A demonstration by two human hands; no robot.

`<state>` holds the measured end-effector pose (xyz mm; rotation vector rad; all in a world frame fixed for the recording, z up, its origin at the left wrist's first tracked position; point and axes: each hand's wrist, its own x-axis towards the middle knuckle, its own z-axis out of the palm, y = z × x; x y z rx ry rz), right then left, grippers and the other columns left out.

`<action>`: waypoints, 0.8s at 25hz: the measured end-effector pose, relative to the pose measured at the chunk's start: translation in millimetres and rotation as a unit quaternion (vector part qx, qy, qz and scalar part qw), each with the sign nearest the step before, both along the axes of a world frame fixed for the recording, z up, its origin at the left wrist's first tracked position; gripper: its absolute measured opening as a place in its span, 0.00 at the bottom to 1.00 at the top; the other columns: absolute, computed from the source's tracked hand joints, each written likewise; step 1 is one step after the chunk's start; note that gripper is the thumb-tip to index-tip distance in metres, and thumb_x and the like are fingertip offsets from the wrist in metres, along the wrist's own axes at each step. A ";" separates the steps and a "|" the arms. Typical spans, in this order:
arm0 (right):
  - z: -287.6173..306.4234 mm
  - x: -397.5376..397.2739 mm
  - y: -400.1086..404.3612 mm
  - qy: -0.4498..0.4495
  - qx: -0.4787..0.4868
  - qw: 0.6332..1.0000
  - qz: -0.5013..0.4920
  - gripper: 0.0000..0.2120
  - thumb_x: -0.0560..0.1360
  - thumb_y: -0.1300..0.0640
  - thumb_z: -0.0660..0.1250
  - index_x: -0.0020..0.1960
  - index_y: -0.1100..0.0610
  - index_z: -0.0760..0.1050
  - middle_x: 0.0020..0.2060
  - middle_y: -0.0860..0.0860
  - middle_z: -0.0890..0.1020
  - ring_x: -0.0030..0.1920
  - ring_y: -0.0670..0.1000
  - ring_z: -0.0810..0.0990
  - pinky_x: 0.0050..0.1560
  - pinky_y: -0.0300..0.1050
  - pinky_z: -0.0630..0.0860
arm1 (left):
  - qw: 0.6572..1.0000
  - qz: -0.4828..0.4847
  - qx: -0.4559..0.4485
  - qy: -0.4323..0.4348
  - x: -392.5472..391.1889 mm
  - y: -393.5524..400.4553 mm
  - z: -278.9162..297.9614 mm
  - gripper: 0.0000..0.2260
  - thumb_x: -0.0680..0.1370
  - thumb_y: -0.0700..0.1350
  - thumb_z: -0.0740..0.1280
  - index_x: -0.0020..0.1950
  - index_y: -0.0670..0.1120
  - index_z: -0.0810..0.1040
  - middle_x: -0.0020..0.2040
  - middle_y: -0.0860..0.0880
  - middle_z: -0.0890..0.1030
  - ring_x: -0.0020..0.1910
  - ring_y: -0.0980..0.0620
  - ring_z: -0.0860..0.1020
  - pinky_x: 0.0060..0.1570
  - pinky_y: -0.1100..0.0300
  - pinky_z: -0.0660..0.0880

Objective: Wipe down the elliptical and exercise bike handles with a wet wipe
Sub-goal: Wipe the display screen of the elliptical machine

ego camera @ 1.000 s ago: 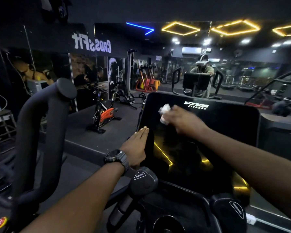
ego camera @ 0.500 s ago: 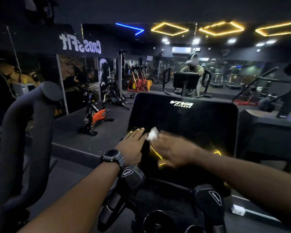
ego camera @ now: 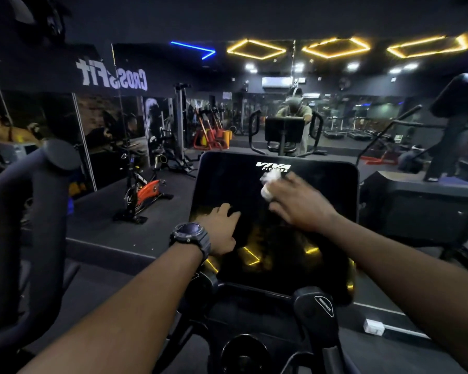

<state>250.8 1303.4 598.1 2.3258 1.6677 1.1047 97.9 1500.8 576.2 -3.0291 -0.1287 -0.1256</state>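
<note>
Right hand (ego camera: 297, 202) moved wipe (ego camera: 266, 186) up console screen (ego camera: 227, 179) toward logo

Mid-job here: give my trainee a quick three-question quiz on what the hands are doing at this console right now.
1. True or false: the right hand holds the white wipe.
2. Which hand wears the watch?
3. The left hand is: A) gripping the big handle; B) on the screen; C) in the air.

Key: 1 true; 2 left; 3 B.
</note>
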 end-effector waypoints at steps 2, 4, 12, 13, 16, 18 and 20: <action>-2.7 -8.7 -7.8 0.016 -0.005 0.999 -0.045 0.29 0.79 0.38 0.51 0.72 0.56 0.66 0.75 0.55 0.65 0.74 0.57 0.65 0.77 0.55 0.53 | 1.000 -0.005 0.016 -0.002 1.8 -6.9 -1.7 0.32 0.77 0.49 0.66 0.78 0.46 0.57 0.76 0.42 0.55 0.73 0.40 0.62 0.67 0.44 0.69; -58.8 -36.9 -9.7 -0.018 -0.223 0.970 0.100 0.28 0.81 0.40 0.54 0.73 0.57 0.68 0.74 0.56 0.67 0.75 0.56 0.64 0.78 0.55 0.53 | 0.999 -0.025 0.027 -0.013 3.9 -13.2 -2.2 0.31 0.77 0.49 0.64 0.78 0.46 0.58 0.77 0.44 0.55 0.74 0.42 0.60 0.68 0.45 0.68; -71.1 -39.1 -33.9 -0.009 -0.176 0.980 0.088 0.26 0.80 0.41 0.57 0.72 0.55 0.66 0.76 0.55 0.65 0.75 0.55 0.64 0.75 0.58 0.60 | 0.996 -0.036 0.040 -0.070 9.5 -20.5 -3.7 0.27 0.77 0.49 0.62 0.76 0.46 0.63 0.76 0.46 0.58 0.73 0.44 0.61 0.69 0.46 0.66; -77.9 -35.4 -40.6 -0.064 -0.258 0.954 0.137 0.25 0.81 0.43 0.58 0.73 0.55 0.67 0.75 0.53 0.67 0.75 0.54 0.64 0.75 0.58 0.61 | 0.994 -0.042 0.043 -0.094 11.9 -23.4 -1.9 0.27 0.77 0.49 0.61 0.76 0.46 0.63 0.76 0.46 0.59 0.73 0.44 0.62 0.69 0.46 0.66; -25.7 1.4 -56.7 -0.034 -0.080 0.996 0.014 0.27 0.81 0.40 0.52 0.74 0.53 0.67 0.75 0.51 0.68 0.75 0.51 0.66 0.78 0.55 0.55 | 0.990 -0.057 0.026 -0.127 19.5 -25.9 -1.0 0.28 0.78 0.51 0.61 0.77 0.47 0.60 0.77 0.46 0.57 0.74 0.45 0.60 0.71 0.46 0.64; -10.2 -5.5 -54.7 0.041 0.127 0.980 -0.148 0.29 0.80 0.37 0.50 0.74 0.53 0.65 0.78 0.51 0.60 0.77 0.52 0.60 0.78 0.55 0.53 | 0.991 -0.049 0.008 -0.122 23.5 -23.8 -2.7 0.30 0.78 0.51 0.62 0.78 0.48 0.58 0.78 0.47 0.54 0.76 0.45 0.57 0.73 0.46 0.62; -49.4 -34.1 -36.7 0.069 0.019 0.995 -0.074 0.28 0.79 0.38 0.57 0.74 0.53 0.66 0.78 0.52 0.59 0.78 0.53 0.58 0.78 0.57 0.51 | 0.991 -0.037 -0.004 -0.132 30.2 -22.3 -0.1 0.31 0.78 0.52 0.63 0.79 0.48 0.56 0.79 0.47 0.52 0.77 0.45 0.55 0.73 0.46 0.62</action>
